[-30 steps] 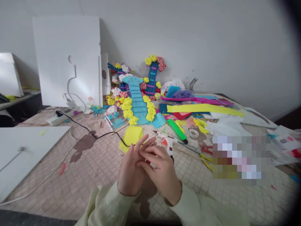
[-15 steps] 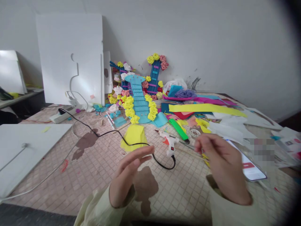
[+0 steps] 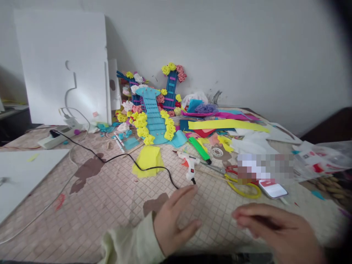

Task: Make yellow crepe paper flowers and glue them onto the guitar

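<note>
My left hand [image 3: 177,220] is over the near part of the table, fingers stretched forward and thumb apart, holding nothing. Its fingertips are just below the white glue gun [image 3: 191,169] and partly cover its black cord [image 3: 150,168]. To the right, my right hand [image 3: 277,227] has its thumb and fingertips drawn together; anything between them is too blurred to make out. Beyond it lie scissors with yellow handles [image 3: 247,192] and a phone [image 3: 273,190]. A green box cutter [image 3: 200,150] rests behind the glue gun. Left of that is yellow crepe paper [image 3: 148,161].
Blue ladder-like craft pieces [image 3: 155,119] with paper flowers lean near the wall. Coloured paper strips [image 3: 228,125] and plastic bags [image 3: 324,161] are heaped at the right. A power strip [image 3: 56,137], a standing white board [image 3: 63,69] and a flat white panel [image 3: 30,176] occupy the left.
The view has turned rightward. My right hand has moved down, away from the scissors and phone, exposing the yellow handles. My left hand has turned palm-down, closer to the glue gun's cord.
</note>
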